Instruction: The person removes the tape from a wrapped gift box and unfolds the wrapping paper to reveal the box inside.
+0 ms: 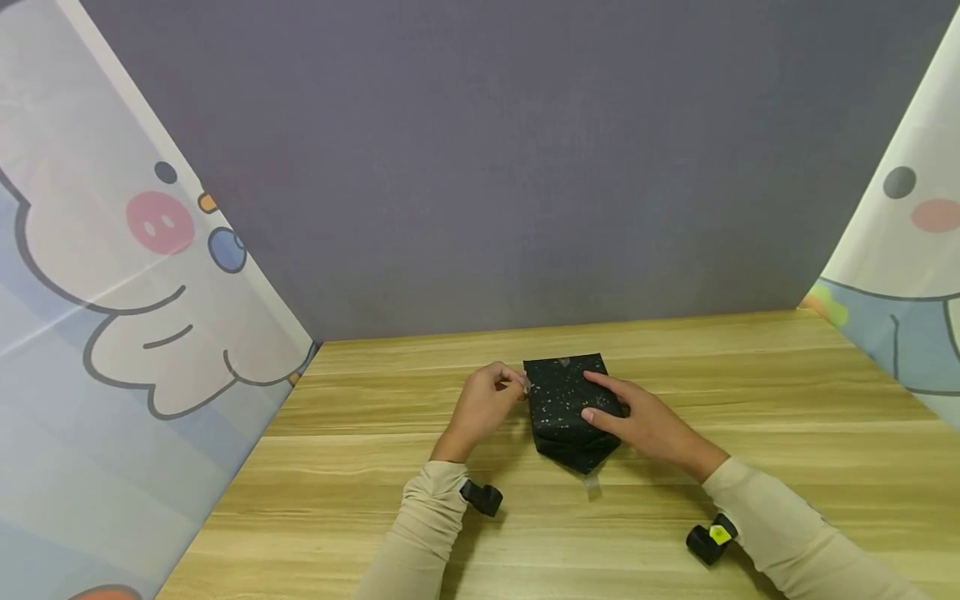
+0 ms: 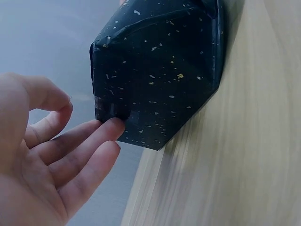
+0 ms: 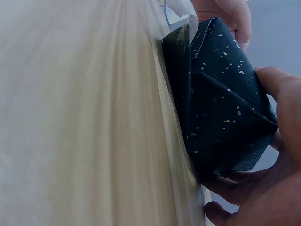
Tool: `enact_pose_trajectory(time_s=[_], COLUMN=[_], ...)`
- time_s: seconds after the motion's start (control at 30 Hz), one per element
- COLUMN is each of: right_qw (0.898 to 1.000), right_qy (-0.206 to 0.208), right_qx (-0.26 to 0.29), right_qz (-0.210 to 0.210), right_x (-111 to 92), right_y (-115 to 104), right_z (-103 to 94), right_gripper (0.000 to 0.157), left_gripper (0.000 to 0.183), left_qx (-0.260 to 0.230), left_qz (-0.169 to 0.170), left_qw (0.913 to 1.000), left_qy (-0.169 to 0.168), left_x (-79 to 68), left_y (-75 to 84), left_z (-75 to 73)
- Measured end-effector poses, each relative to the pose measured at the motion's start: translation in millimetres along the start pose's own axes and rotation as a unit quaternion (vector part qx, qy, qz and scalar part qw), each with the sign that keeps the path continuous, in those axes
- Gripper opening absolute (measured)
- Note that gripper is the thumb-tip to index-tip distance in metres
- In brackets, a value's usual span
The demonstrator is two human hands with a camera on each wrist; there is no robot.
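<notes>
A package wrapped in black speckled paper rests on the wooden table, its near end folded to a pointed flap. My right hand grips its right side, thumb on top and fingers round the far side and underneath edge in the right wrist view. At the left edge, my left hand pinches a small piece of clear tape between thumb and forefinger. Its other fingers touch the package's side in the left wrist view. Another clear tape strip sticks out from the pointed flap.
The wood-grain table meets a grey back panel. Cartoon-printed sheets stand at the left and right. Each wrist carries a black camera band, one by the left sleeve and one by the right sleeve.
</notes>
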State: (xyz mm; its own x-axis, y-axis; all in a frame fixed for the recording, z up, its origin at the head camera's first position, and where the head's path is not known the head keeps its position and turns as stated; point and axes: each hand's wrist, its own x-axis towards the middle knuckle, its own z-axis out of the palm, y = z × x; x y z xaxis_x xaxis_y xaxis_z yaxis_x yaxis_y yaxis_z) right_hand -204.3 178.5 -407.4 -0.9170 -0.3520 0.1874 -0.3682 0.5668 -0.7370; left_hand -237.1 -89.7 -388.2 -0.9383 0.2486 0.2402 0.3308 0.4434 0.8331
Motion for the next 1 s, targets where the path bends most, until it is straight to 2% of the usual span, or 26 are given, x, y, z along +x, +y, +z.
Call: enact_pose_trajectory(time_s=[0.23,0.4,0.53,0.67,1.0], right_qw=[1.0,1.0,1.0,1.0,1.0], right_qy=[-0.006,-0.011,-0.016,-0.015,-0.016], right_qx=[0.002,0.01,0.009,0.01,0.01], right_qz=[0.0,-0.004,-0.009,-0.009,-0.002], right_x=[1.9,3.9,3.2,2.3,2.8], right_y=[0.0,0.0,1.3,2.3,2.8], right_z=[-4.8,-7.4,-6.5,-5.4,-4.6], right_gripper=[0.072,0.072,0.072,0.072,0.073], left_gripper=[0.012,0.017,0.02,0.024,0.029], left_qx=[0.007,0.024,0.052,0.072,0.072], left_qz=[-0.015,-0.046,-0.072,-0.076,-0.099], left_qw=[0.9996,0.9977,0.9945,0.9925,0.9902], left_qy=[-0.023,-0.045,-0.056,-0.063,-0.067], left_x=[2.7,3.0,2.8,1.5,-0.8], left_y=[2.4,-1.1,-5.4,-7.4,-8.8], left_z=[-8.2,-14.0,-11.9,-6.5,-1.0])
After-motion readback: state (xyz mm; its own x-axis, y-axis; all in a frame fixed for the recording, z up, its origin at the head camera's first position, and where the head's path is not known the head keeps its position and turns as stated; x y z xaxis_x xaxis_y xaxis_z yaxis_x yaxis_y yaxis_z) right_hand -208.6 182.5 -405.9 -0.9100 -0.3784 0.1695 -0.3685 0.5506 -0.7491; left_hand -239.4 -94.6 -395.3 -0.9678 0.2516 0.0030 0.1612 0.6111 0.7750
